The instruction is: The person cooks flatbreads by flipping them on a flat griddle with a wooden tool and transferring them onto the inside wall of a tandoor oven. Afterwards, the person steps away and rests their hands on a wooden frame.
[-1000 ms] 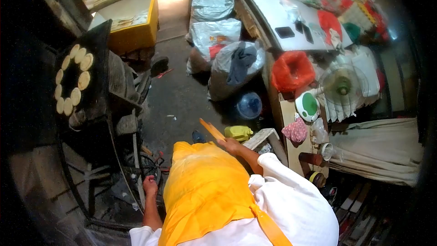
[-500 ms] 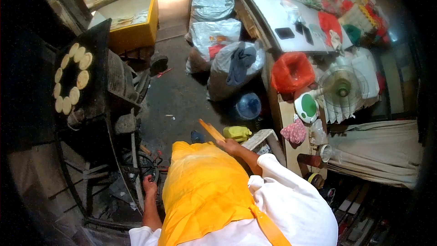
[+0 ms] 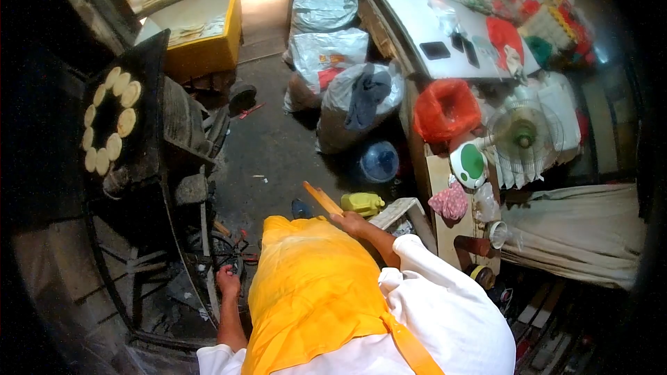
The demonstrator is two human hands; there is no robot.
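My right hand (image 3: 349, 223) is wrapped round the lower end of a flat orange-brown wooden tool (image 3: 320, 197), just beyond my orange apron (image 3: 316, 292). A yellow-green jug (image 3: 362, 203) lies close to that hand. At the lower left, my left hand (image 3: 228, 280) hangs beside the black metal frame of the stove stand, its fingers curled; whether it holds something small is hard to make out. Several round flatbreads (image 3: 126, 122) lie in a ring on the dark griddle (image 3: 149, 62) at the left, away from both hands.
Stuffed sacks (image 3: 330, 55) and a blue water bottle (image 3: 379, 162) stand on the floor ahead. At the right are a white-topped table (image 3: 410, 17), a red-lined bin (image 3: 447, 109) and a fan (image 3: 524, 134). A yellow box (image 3: 205, 52) stands behind the griddle.
My left hand has shifted very slightly, still with curled fingers. My right hand keeps the wooden tool in nearly the same place.
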